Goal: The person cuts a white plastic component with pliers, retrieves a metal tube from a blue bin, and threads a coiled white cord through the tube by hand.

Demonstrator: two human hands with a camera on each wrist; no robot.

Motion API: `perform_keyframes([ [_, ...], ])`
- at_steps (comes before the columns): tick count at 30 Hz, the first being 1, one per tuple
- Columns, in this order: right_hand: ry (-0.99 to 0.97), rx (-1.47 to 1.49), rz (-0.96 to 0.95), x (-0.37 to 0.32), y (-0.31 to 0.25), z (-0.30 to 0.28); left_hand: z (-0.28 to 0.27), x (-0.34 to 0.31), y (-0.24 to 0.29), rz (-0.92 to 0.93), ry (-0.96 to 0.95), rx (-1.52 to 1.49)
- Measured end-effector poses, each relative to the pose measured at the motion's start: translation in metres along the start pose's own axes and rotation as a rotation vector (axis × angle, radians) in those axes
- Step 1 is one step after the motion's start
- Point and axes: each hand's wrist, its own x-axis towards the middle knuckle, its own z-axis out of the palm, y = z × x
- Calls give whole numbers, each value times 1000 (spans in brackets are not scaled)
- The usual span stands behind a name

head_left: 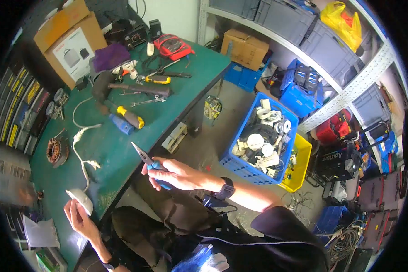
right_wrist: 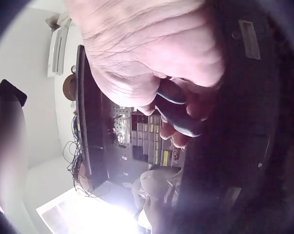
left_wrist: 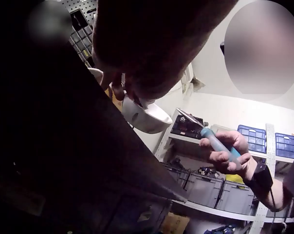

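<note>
In the head view the left hand (head_left: 79, 220) holds a white, cup-like fitting (head_left: 80, 201) at the bench's near edge, a white cable (head_left: 84, 170) running from its top. The left wrist view shows the white fitting (left_wrist: 146, 117) under the dark hand (left_wrist: 152, 73). The right hand (head_left: 179, 174) grips long-nose pliers (head_left: 145, 156) with blue handles, jaws pointing up and left, beyond the bench edge. In the right wrist view the right hand (right_wrist: 156, 53) has its fingers around the blue handles (right_wrist: 178, 114).
On the green bench (head_left: 167, 109) lie a copper coil (head_left: 57, 151), a hammer (head_left: 140, 89), screwdrivers (head_left: 131, 117) and a red multimeter (head_left: 172, 46). A blue crate (head_left: 245, 168) of white parts and a yellow bin (head_left: 299, 170) stand on the floor, near shelving (head_left: 349, 90).
</note>
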Motion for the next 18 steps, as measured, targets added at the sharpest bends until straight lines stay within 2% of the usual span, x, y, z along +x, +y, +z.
perform_keyframes([
  [4, 19, -25, 27, 10, 0, 2, 1, -3, -12, 110, 38, -64],
  [6, 34, -130, 34, 8, -6, 9, -1, -4, -4, 53, -23, -45],
  [8, 14, -189, -43, 9, -12, 16, -2, -4, -4, 19, -31, -82],
  [9, 29, -146, 52, 5, -18, 21, -2, -5, -6, 32, -45, -66],
  [10, 22, -115, -117, 14, 13, 18, -3, -4, -6, 46, -60, -51],
  [12, 58, -266, -57, 9, -1, 27, -4, -3, -7, 93, -66, -17],
  [14, 9, -406, -61, 6, -6, 30, -2, 0, 1, 132, -66, 22],
  [17, -91, -424, 34, 0, -17, 38, 3, 2, 21, 108, -65, 57],
  [18, -132, -423, 77, -1, -18, 40, 6, 4, 30, 156, -63, 74],
])
